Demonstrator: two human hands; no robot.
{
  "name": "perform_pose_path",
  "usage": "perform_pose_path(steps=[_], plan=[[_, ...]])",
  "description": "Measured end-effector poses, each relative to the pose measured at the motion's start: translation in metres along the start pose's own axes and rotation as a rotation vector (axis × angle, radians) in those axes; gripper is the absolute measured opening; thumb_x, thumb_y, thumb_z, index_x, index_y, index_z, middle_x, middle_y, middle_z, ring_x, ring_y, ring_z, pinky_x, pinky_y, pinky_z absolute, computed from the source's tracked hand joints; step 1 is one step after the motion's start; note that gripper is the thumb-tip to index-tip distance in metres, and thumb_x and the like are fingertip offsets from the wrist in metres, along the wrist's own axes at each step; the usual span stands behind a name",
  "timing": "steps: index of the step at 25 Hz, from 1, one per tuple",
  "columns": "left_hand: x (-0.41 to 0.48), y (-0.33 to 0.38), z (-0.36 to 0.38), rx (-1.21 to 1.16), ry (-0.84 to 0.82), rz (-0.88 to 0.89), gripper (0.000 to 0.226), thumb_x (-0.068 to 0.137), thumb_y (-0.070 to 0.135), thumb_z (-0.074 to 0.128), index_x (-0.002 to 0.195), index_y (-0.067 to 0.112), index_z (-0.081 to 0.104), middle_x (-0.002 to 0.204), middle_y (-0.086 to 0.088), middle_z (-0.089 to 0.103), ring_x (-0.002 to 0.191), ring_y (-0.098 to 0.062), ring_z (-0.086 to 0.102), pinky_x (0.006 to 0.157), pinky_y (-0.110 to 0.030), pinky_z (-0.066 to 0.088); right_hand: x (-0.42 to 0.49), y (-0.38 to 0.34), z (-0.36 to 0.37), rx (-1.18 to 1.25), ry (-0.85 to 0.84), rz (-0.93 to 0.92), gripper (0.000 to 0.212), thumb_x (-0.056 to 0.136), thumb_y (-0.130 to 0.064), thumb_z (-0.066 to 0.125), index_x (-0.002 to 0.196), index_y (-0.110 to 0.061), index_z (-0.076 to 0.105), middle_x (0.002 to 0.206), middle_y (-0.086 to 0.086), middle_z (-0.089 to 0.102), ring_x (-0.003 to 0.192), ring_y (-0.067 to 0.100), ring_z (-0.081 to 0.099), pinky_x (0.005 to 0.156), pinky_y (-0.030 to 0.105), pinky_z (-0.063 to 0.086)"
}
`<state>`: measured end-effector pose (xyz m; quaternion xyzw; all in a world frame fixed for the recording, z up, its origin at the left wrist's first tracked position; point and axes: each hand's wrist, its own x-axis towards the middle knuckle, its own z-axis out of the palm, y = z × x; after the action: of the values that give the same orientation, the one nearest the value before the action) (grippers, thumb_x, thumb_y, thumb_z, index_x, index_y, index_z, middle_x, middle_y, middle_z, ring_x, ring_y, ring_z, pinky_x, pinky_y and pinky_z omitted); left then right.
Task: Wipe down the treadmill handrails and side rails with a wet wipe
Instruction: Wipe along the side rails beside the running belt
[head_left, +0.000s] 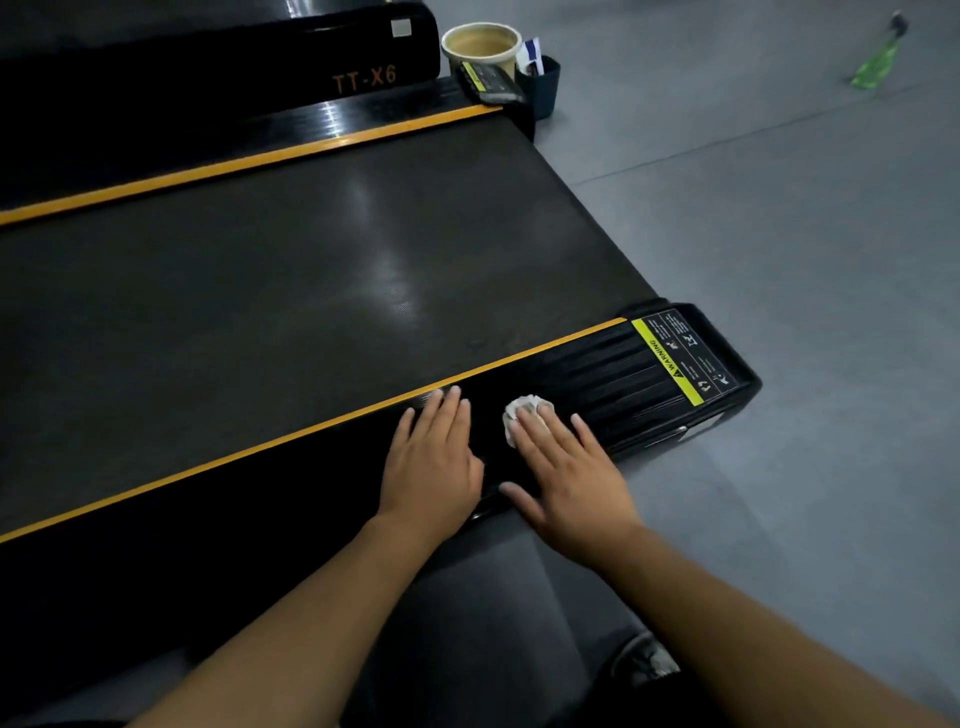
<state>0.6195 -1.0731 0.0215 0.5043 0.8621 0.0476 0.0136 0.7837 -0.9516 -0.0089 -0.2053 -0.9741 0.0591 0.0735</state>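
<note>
- Wipe (522, 409): a small white wad, probably soft, damp and very light. It lies on the near side rail (597, 374), towards its right end and short of the warning label (680, 358).
- Right grip (576, 467) lies flat over the wad, fingers straight and a little spread. It presses down and does not pinch, and only the far edge of the wad shows.
- Left grip (434, 457) rests flat on the rail just left of the wad, fingers together, holding nothing.
- Handling: the wad should slide easily under flat fingers, though the rail's ribs may snag or unroll it. To lift it, pinch the bunched top.
- Hidden: no handrails are in view, and the rail's left stretch is lost in shadow.
- Hard to make out: how wet the wipe is, the blurred things beside the cup (480, 44), and the green thing (878, 62) on the far floor.
</note>
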Motion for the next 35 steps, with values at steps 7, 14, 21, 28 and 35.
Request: perform_pose_path(steps=[7,14,21,28,35], plan=[[0.012,0.012,0.009,0.035,-0.004,0.070,0.069,0.090,0.034,0.035,0.151,0.003,0.046,0.162,-0.014,0.038,0.153,-0.030,0.032,0.122,-0.054,0.030,0.042,0.039,-0.016,0.023,-0.031,0.280,0.084,0.098,-0.068,0.018,0.160,-0.012,0.032,0.168,0.009,0.027,0.157,0.028,0.017,0.125,0.051,0.016],[0.013,0.014,0.009,0.084,-0.005,0.154,0.070,0.091,0.034,0.033,0.154,0.004,0.042,0.164,-0.013,0.035,0.153,-0.028,0.030,0.122,-0.053,0.030,0.051,0.091,-0.024,0.032,-0.039,0.304,0.083,0.097,-0.068,0.013,0.162,-0.018,0.029,0.169,0.004,0.025,0.157,0.021,0.018,0.126,0.053,0.016],[0.012,0.013,0.011,0.066,0.028,0.150,0.068,0.091,0.033,0.037,0.152,0.005,0.046,0.162,-0.013,0.039,0.152,-0.026,0.034,0.121,-0.053,0.032,0.064,0.067,-0.028,0.019,-0.144,0.072,0.091,0.093,-0.073,0.008,0.162,-0.017,0.026,0.171,0.004,0.019,0.159,0.021,0.012,0.127,0.047,0.010],[0.012,0.013,0.012,0.064,0.028,0.136,0.068,0.091,0.034,0.035,0.153,0.006,0.046,0.163,-0.011,0.038,0.152,-0.025,0.033,0.122,-0.052,0.031,0.053,0.101,-0.035,0.021,-0.108,0.232,0.093,0.096,-0.070,0.016,0.159,-0.003,0.028,0.167,0.019,0.024,0.157,0.034,0.017,0.126,0.048,0.017],[0.013,0.012,0.015,0.038,0.057,0.143,0.067,0.092,0.034,0.032,0.152,0.006,0.047,0.162,-0.011,0.040,0.151,-0.025,0.035,0.123,-0.052,0.031,-0.019,0.117,-0.032,-0.005,-0.019,0.372,0.081,0.101,-0.064,0.023,0.163,-0.011,0.024,0.169,0.008,0.021,0.158,0.024,0.014,0.128,0.040,0.011]])
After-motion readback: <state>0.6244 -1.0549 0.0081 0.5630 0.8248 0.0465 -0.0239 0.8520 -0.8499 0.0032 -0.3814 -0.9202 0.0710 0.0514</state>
